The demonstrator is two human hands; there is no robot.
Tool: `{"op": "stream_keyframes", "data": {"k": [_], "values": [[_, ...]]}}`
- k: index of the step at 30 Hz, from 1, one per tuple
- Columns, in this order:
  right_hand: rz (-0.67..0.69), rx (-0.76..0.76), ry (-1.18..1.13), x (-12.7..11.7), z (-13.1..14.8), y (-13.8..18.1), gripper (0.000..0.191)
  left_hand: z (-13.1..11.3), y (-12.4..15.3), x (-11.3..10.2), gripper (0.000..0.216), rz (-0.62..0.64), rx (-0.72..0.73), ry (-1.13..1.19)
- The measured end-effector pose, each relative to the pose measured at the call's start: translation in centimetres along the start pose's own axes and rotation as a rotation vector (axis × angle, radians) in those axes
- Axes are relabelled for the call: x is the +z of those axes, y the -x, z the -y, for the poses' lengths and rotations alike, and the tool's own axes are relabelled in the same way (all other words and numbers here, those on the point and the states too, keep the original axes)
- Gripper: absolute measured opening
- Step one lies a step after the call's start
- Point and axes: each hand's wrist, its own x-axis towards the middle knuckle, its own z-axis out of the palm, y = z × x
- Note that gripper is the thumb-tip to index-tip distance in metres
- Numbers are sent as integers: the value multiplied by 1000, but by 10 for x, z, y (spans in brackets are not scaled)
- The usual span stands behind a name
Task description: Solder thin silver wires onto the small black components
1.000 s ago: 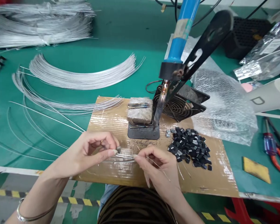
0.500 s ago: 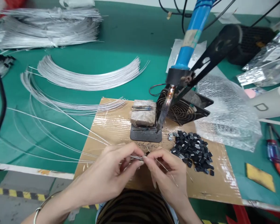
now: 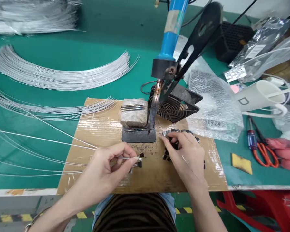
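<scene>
- while the left hand (image 3: 113, 167) grips a few white wires (image 3: 124, 158) between thumb and fingers, the right hand (image 3: 187, 154) is at the pile of black pieces (image 3: 166, 154) on the cardboard sheet (image 3: 154, 178).
- right hand: fingers curled, thumb and forefinger close together beside the pile's near-left edge; cannot tell whether a piece is between them. a thin strand (image 3: 188, 164) lies across its back.
- wires: ends poke out past the left fingertips, with small black end pieces (image 3: 139, 164) there; how these are fixed on cannot be told. the tails run off leftward over the green bench top (image 3: 38, 182).
- step in hand, as judged: selecting a piece from the pile with the wires held ready.
- next move, as judged: calls for a pinch on one single piece, without scattering its neighbours, and a steady left grip so the wire ends do not slip.
- soldering iron (image 3: 172, 35): held in a black stand, pointing down at the base plate, well clear of both hands.
- containers: white cup (image 3: 252, 95) at right, with a pale strip across its mouth; contents unclear. silvery bags (image 3: 258, 45) behind it; contents not readable.
- the pile has no container; it sits loose on the cardboard.
</scene>
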Motion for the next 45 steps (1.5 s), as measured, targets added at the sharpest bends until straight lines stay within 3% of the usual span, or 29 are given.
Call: {"op": "stream_keyframes", "data": {"k": [3, 7, 14, 25, 32, 37, 45], "values": [[20, -65, 83, 6, -2, -2, 20, -2, -1, 0, 22, -15, 5, 18], [18, -4, 25, 7, 1, 1, 16, -5, -4, 1, 19, -29, 15, 65], [-26, 283, -391, -4, 13, 5, 13, -4, -7, 4, 19, -55, -9, 110], [-73, 381, -816, -13, 31, 19, 5, -13, -8, 4, 15, -76, -59, 189], [37, 367, -980, -10, 41, 22, 5, -15, -8, 5, 17, -83, -70, 202], [103, 440, -1111, -7, 48, 24, 5, -13, -6, 5, 22, -100, -115, 167], [219, 499, -1313, -2, 56, 25, 6, -21, -13, 5, 19, 6, -87, 220]]}}
